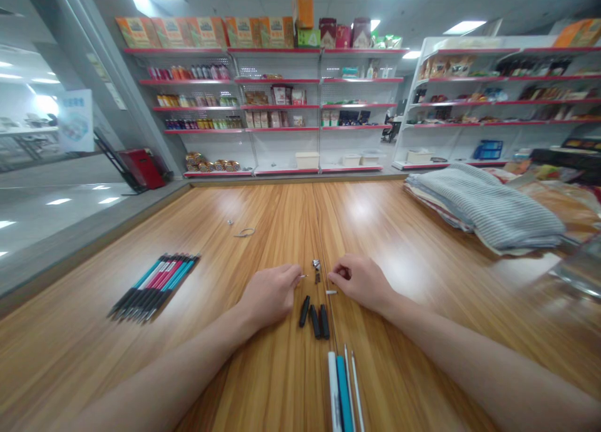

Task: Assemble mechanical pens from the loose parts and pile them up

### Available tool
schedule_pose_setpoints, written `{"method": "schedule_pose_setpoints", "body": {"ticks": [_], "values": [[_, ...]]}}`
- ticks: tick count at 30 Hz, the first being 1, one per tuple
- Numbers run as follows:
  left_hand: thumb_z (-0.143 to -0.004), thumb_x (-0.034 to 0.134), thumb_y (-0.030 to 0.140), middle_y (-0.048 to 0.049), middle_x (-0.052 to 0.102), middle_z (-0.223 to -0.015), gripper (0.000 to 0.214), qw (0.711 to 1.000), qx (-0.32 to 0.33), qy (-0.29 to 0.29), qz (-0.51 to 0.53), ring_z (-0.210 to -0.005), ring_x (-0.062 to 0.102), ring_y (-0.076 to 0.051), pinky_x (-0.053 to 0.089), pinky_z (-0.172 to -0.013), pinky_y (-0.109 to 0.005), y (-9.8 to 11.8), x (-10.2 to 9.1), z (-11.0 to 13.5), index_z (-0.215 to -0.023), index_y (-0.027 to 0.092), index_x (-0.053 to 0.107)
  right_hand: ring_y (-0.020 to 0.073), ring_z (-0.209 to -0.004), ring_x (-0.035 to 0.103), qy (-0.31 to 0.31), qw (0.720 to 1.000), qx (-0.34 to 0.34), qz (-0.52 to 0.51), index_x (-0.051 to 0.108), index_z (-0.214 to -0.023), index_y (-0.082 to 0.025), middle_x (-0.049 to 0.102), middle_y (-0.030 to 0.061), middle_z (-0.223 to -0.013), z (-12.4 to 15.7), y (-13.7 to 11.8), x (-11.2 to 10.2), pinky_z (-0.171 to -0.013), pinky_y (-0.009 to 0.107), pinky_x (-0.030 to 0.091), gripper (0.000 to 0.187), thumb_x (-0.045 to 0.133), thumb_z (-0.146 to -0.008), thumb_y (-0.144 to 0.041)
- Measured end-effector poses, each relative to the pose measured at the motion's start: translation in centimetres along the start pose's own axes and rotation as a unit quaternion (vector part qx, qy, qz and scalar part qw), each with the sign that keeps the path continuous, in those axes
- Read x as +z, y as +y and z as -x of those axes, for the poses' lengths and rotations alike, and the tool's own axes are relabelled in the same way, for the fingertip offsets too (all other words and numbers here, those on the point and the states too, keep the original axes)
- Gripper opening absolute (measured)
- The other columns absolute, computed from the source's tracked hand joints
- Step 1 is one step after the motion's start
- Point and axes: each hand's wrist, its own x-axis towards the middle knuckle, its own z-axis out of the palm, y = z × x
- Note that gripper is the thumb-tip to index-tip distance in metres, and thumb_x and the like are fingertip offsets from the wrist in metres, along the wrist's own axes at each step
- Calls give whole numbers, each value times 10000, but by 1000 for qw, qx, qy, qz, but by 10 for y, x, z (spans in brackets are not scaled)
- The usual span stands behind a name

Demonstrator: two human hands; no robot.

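Hands near three black grips (314, 319): left hand (271, 295) pinches one metal tip (303, 275), right hand (360, 285) curled, grasp unclear.

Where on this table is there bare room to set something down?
Bare tabletop lies between the pen bundle and the left hand, and between the right hand and the folded cloths. Crowded: between the hands, around the small metal parts, black caps and pen barrels.

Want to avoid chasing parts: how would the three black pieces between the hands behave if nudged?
The black pieces look short and rounded, so they would probably roll on the glossy wooden table. Being small, they are likely light and easily scattered.
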Motion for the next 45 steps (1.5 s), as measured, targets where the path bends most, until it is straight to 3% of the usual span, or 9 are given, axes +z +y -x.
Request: {"method": "schedule_pose_setpoints", "body": {"ticks": [19, 28, 40, 45], "values": [[-940, 356, 240, -23, 614, -811, 175, 999, 42, 13, -8, -732, 588, -181, 348, -602, -280, 1, 2, 7, -829, 207, 487, 122, -663, 535, -8, 998, -52, -35, 660, -768, -198, 613, 6, -725, 2, -3, 2, -595, 235, 372, 117, 592, -851, -245], [-950, 337, 253, -21, 615, -828, 191, 999, 42, 11, -2, -756, 596, -184, 367, -624, -287, 0, 3, 6, -842, 213, 489, 122, -647, 534, -6, 999, -23, -32, 659, -762, -207, 604, 3, -723, 4, -4, 3, -572, 233, 368, 88, 629, -819, -265], [-942, 351, 245, -10, 626, -838, 172, 999, 40, 14, -13, -748, 597, -179, 371, -622, -285, 2, 2, 5, -849, 215, 492, 134, -740, 565, -31, 998, -48, -40, 666, -819, -214, 619, 6, -812, 2, -1, 2, -652, 251, 408, 107, 582, -875, -251], [-932, 376, 225, -19, 627, -838, 158, 998, 49, 28, 8, -731, 585, -162, 372, -611, -271, 7, -1, 6, -853, 206, 511, 153, -802, 564, -4, 996, -79, -44, 618, -833, -187, 599, 34, -849, 2, -5, -1, -713, 272, 436, 111, 534, -902, -206]]}}
